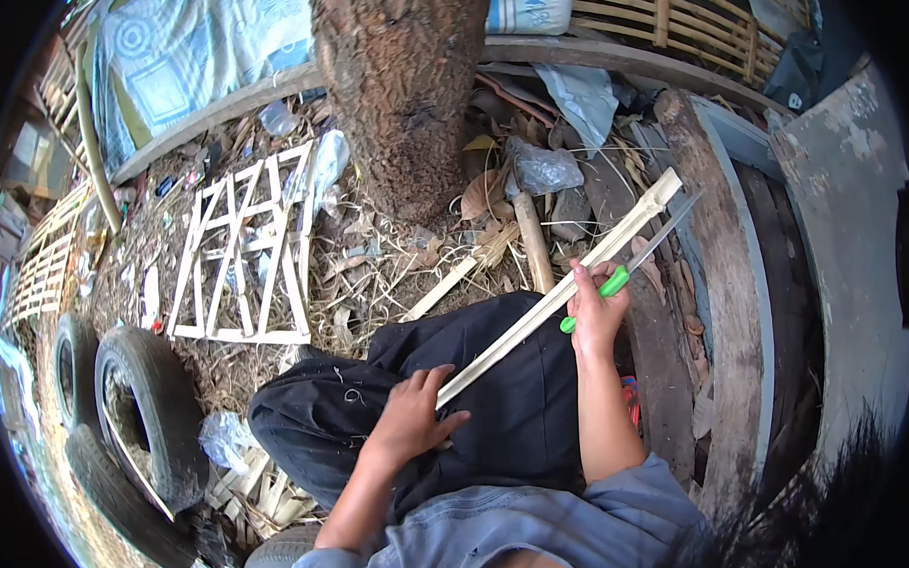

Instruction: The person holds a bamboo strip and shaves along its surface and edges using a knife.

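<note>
The frame (242, 213) looks joined, but the pale strip (521, 327) seems unfinished (right hand (593, 317) closed around a knife (614, 282), left hand (409, 418) spread at the strip's lower end).

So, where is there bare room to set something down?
The weathered brown wooden plank looks bare, between a thin blue-grey strip on its right and brown dry leaves on its left. The littered brown ground around the pale lattice frame is crowded.

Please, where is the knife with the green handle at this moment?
In the head view, the knife is right of centre, held in the right hand, its blade beside the pale strip.
</note>
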`<state>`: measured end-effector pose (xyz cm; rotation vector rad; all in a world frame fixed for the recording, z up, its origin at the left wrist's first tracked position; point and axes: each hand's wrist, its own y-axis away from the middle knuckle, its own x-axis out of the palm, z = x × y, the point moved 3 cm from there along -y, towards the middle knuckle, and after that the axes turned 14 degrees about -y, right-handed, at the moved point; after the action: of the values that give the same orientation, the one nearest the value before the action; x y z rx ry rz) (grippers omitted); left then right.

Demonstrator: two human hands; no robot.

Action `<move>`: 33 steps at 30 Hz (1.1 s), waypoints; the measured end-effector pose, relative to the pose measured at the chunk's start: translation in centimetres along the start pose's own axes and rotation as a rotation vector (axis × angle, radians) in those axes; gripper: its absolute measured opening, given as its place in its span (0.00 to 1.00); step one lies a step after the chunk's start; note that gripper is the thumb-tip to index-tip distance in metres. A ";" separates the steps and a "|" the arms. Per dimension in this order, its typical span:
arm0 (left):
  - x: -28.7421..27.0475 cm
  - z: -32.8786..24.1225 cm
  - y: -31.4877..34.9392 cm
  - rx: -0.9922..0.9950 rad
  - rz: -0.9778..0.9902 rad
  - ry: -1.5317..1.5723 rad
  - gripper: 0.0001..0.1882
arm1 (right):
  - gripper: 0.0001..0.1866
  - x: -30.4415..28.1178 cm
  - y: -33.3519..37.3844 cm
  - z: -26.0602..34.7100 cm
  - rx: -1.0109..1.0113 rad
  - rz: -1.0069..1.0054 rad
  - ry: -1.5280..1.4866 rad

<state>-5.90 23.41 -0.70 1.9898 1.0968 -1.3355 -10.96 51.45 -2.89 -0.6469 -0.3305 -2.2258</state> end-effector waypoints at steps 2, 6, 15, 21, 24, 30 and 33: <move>-6.3 -2.4 0.6 0.257 0.062 0.190 0.32 | 0.11 -0.7 0.6 -0.9 0.005 0.019 0.011; -9.9 -8.5 4.0 0.587 0.894 0.619 0.24 | 0.10 -0.7 0.3 -1.8 -0.033 -0.076 0.089; -9.1 -9.2 3.5 0.601 0.457 0.901 0.07 | 0.16 -0.1 -1.2 -3.0 -0.028 0.092 -0.087; -10.2 -9.1 4.3 0.409 0.380 0.574 0.08 | 0.15 -1.6 -1.3 -2.3 -0.009 0.113 -0.102; -10.4 -8.6 3.9 0.460 0.402 0.572 0.11 | 0.14 -1.6 -1.0 -2.2 -0.003 0.117 -0.091; -9.5 -9.5 2.8 0.081 0.439 1.837 0.13 | 0.15 -1.2 -1.0 -2.6 0.045 0.076 -0.094; -9.5 -11.0 3.8 -0.104 0.442 2.239 0.13 | 0.15 -1.0 -1.3 -2.6 0.040 0.104 -0.031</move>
<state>1.14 26.42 12.21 2.7676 0.9742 1.7565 -12.27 51.87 -5.67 -0.6622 -0.3485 -2.1067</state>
